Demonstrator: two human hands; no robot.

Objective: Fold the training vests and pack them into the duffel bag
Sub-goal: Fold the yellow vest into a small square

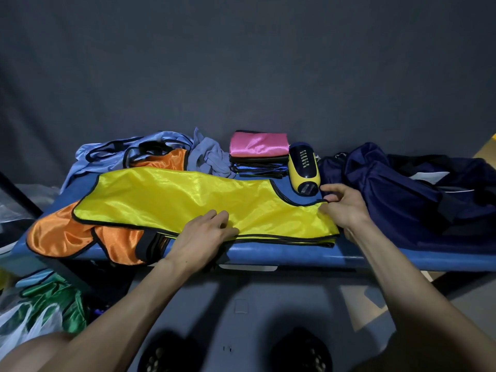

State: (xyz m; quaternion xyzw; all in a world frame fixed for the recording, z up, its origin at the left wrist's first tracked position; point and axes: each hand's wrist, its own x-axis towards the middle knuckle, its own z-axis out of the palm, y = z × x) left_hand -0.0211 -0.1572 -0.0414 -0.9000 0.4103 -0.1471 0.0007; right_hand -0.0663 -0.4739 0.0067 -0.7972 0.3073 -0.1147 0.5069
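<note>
Left hand (pixel 208 229) flat on shiny yellow satin vest (pixel 171 200) | right hand (pixel 342 204) pinching its strap | small folded stack (pixel 257 154) done on blue tabletop (pixel 295 255) | orange, light-blue vests unfolded | navy duffel bag (pixel 402 189) seemingly unpacked

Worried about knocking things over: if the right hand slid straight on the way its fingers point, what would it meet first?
Probably the yellow-and-navy bottle, lying just beyond the right hand fingertips; depth is uncertain.

yellow vest (pixel 171 200), black trim | orange vest (pixel 61 234) | pink vest (pixel 257 143) | navy duffel bag (pixel 397 200)
</note>
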